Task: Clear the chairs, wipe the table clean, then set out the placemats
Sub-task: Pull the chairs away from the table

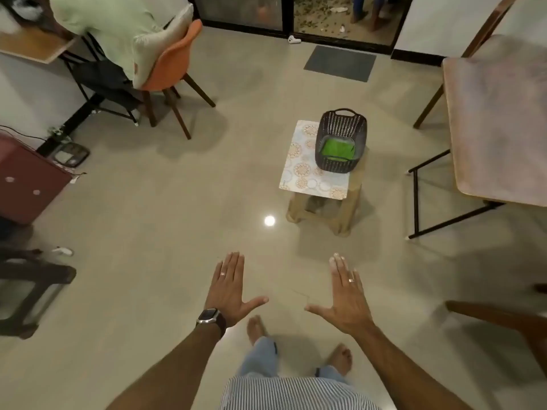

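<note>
My left hand (229, 287) and my right hand (344, 294) are stretched out flat over the floor, palms down, fingers straight, holding nothing. Ahead stands a small beige stool (322, 210). A patterned placemat (305, 164) lies on it, and a dark perforated basket (340, 125) with a green cloth (337, 149) inside sits on the placemat. The table (500, 113) with a pale worn top is at the right, apart from both hands. A wooden chair (479, 25) stands behind the table.
An orange chair (174, 63) with a person in a light green shirt sits at the back left. A maroon cabinet (26, 179) and a dark bench (29, 279) are at the left. A grey doormat (340, 63) lies by the glass door. A brown chair part (503, 318) is at the lower right.
</note>
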